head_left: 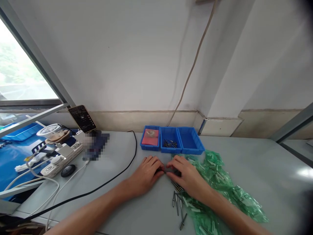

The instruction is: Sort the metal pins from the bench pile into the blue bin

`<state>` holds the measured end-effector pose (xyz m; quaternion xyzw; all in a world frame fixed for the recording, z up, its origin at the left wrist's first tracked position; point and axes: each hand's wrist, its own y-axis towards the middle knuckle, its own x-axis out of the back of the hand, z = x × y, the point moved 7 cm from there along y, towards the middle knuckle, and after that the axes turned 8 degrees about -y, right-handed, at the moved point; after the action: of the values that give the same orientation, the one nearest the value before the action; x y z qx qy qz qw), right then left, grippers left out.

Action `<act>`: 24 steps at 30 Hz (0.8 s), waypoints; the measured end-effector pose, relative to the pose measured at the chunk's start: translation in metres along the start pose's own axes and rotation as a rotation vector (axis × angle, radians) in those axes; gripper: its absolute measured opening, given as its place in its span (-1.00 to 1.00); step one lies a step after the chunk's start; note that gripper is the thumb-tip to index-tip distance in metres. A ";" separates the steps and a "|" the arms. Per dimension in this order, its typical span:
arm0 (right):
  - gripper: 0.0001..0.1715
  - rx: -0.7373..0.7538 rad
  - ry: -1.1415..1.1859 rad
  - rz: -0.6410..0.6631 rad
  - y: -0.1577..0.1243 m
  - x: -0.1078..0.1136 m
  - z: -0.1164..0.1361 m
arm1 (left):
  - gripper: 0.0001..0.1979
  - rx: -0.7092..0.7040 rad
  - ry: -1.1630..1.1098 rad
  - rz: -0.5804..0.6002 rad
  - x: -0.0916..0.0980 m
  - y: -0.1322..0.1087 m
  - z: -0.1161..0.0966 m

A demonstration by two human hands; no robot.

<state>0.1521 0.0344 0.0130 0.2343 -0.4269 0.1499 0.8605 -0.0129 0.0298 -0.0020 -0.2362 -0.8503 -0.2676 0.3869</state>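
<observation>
Over the grey table, my left hand [146, 173] and my right hand [187, 176] meet fingertip to fingertip. Both are closed in a pinch on a small, thin dark metal pin [166, 170], mostly hidden by the fingers. Under and beside my right hand lie several loose metal pins [181, 207], some with a thicker collar. Green plastic bags [221, 181] with more pins inside spread beneath my right wrist and forearm. Just beyond the hands, a blue bin [170, 148] holds a small pile of dark pins.
Left of that bin stands a blue bin with a pink card [150, 137]; on its right is another blue bin [191, 140]. A black cable [114, 179] crosses the table at left. A power strip [62, 159], a mouse [68, 170] and a propped phone [82, 118] are farther left.
</observation>
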 end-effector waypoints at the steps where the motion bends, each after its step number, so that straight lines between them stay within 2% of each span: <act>1: -0.93 0.036 -0.054 0.030 0.000 -0.003 0.003 | -0.92 0.006 -0.010 0.001 0.000 0.000 0.000; 5: -0.83 0.081 -0.149 0.075 0.000 -0.010 0.008 | -0.93 0.025 -0.045 0.003 0.001 0.002 0.002; 9: -0.78 0.051 -0.102 0.028 -0.001 -0.006 0.007 | -0.93 0.015 -0.052 -0.005 0.002 0.001 0.001; 18: -0.84 -0.191 0.184 -0.114 -0.002 0.010 -0.014 | -0.94 0.028 -0.043 -0.045 0.004 0.000 0.003; 21: -0.78 -0.251 0.321 -0.183 -0.003 0.011 -0.025 | -0.98 0.030 -0.008 -0.060 0.005 -0.001 0.003; 24: -0.72 -0.293 0.425 -0.223 -0.005 0.010 -0.033 | -0.89 0.049 0.057 -0.088 0.007 -0.002 0.002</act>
<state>0.1822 0.0484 0.0017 0.1163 -0.2254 0.0368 0.9666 -0.0197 0.0312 0.0017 -0.1812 -0.8549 -0.2700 0.4043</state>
